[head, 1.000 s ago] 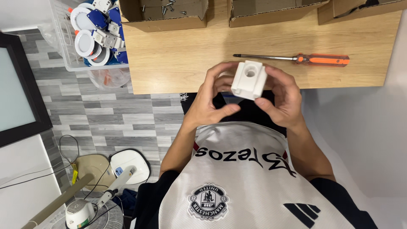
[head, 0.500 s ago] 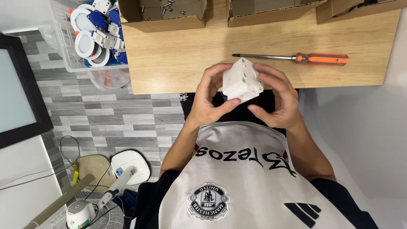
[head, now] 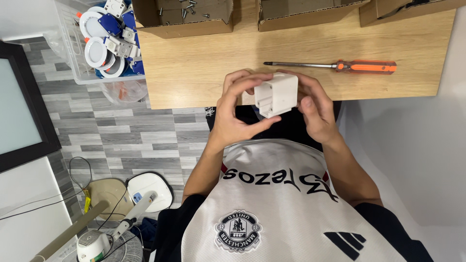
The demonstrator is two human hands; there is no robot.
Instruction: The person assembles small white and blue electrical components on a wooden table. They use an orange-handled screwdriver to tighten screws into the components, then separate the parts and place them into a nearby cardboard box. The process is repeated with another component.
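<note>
Since the earlier frames the white plastic block has turned in the hands, so that a slotted face now shows toward the camera; the hands themselves remain at the near edge of the wooden table.

Left to right: a clear plastic bin at far left, beside the table, holds round white light fittings with blue and white parts. A cardboard box at the far table edge contains loose screws; a second cardboard box to its right shows no readable contents. The left hand is closed around the block's left side, thumb underneath. The block is held above the table edge, in front of the torso. The right hand cups the block's right side, fingers curled on it. An orange-handled screwdriver lies untouched on the table just beyond.

Judged step: inspection or orienting of the block. A next move would call for one hand to be freed while the other keeps a firm grip.
</note>
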